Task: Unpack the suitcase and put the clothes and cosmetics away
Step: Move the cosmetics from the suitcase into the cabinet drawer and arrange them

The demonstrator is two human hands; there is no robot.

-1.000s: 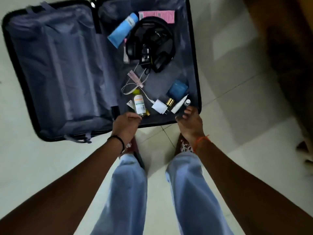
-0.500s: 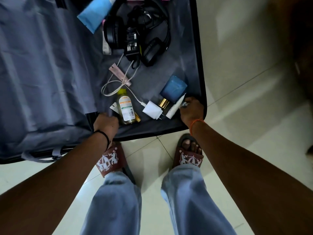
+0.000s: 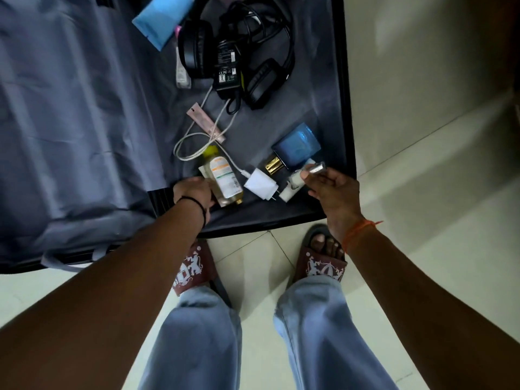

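Observation:
The open suitcase [image 3: 342,114] lies on the floor with grey lining. My right hand [image 3: 333,191] pinches a small silver-capped tube [image 3: 314,168] lifted just above the near right corner. A white tube [image 3: 292,187] lies under it beside a blue perfume bottle [image 3: 298,144] with a gold cap. My left hand [image 3: 194,192] grips the bottom end of a yellow oil bottle [image 3: 223,175] and a sachet under it. Farther back sit a light blue tube [image 3: 161,21] and a pink sachet [image 3: 206,125].
A white charger plug [image 3: 260,184] with its looped cable, black headphones [image 3: 261,80] and a black power adapter [image 3: 226,67] lie among the cosmetics. The suitcase's left half [image 3: 70,122] is covered by its grey divider. My sandalled feet stand at its near edge on pale tiles.
My right hand has picked the small silver-capped tube up out of the corner. My left hand has reached in and closed on the yellow bottle. The camera has leaned closer.

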